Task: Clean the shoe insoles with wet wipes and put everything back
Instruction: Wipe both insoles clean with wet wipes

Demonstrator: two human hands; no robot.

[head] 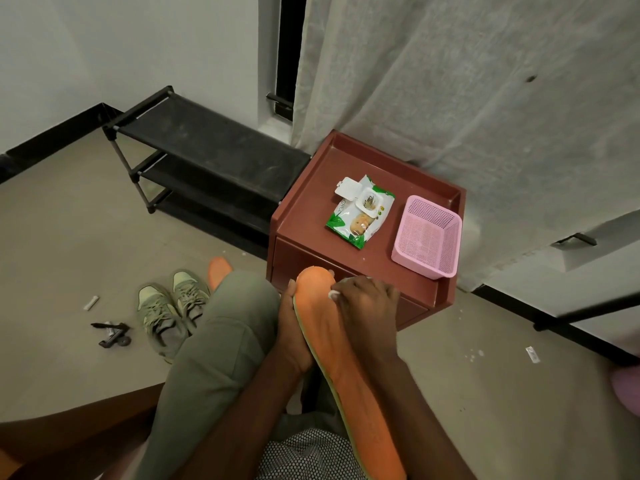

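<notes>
Insole wiped in lap, low centre of frame.
Left hand grips the orange insole's left edge, fingers curled under it; right hand presses a white wipe onto its toe end, fingers bunched round the wipe. Above them on the counter, the wipes pack lies open beside a pink basket. Second insole and shoes sit on the floor at lower left.

bright orange insole with a greenish edge, white wipe, green-and-white wipes pack, pink mesh basket, reddish-brown bench, olive-green sneakers, black shoe rack
</notes>
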